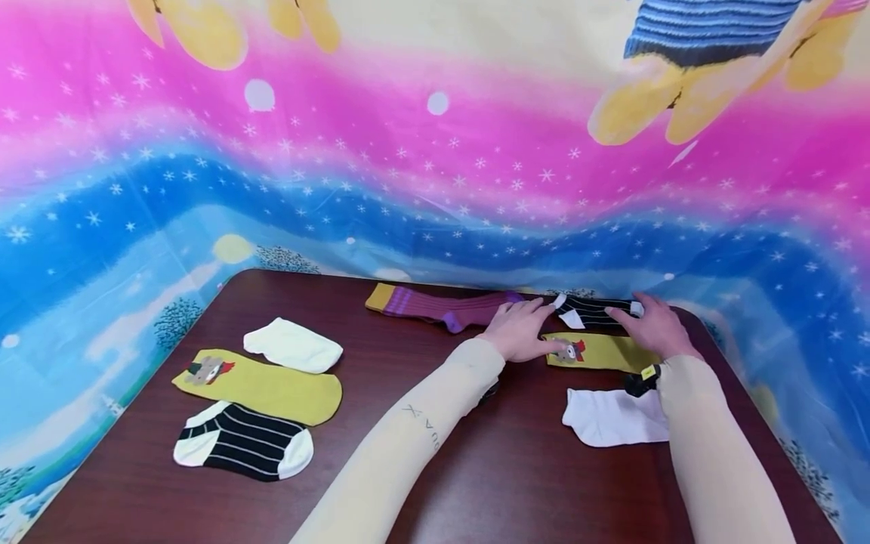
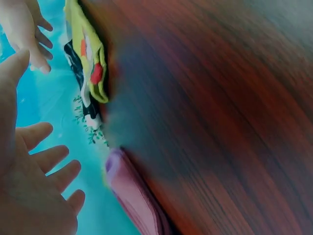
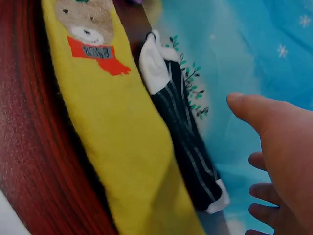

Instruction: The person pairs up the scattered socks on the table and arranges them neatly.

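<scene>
My left hand [image 1: 518, 331] hovers with fingers spread between a maroon and purple sock [image 1: 435, 306] and a mustard bear sock [image 1: 601, 353]; the left wrist view shows nothing in its palm. Over the far right corner, my right hand [image 1: 654, 326] is held with thumb and fingers apart. It is beside a black striped sock [image 3: 183, 132] with white ends, which lies at the table's back edge behind the mustard sock. In the right wrist view neither sock is gripped. A white sock [image 1: 612, 417] lies nearer, partly hidden by my right forearm.
On the table's left lie another white sock [image 1: 294, 345], a second mustard bear sock [image 1: 272, 385] and a second black striped sock [image 1: 248, 442]. The dark wooden table [image 1: 408, 468] meets a patterned cloth backdrop [image 1: 381, 174] along its back.
</scene>
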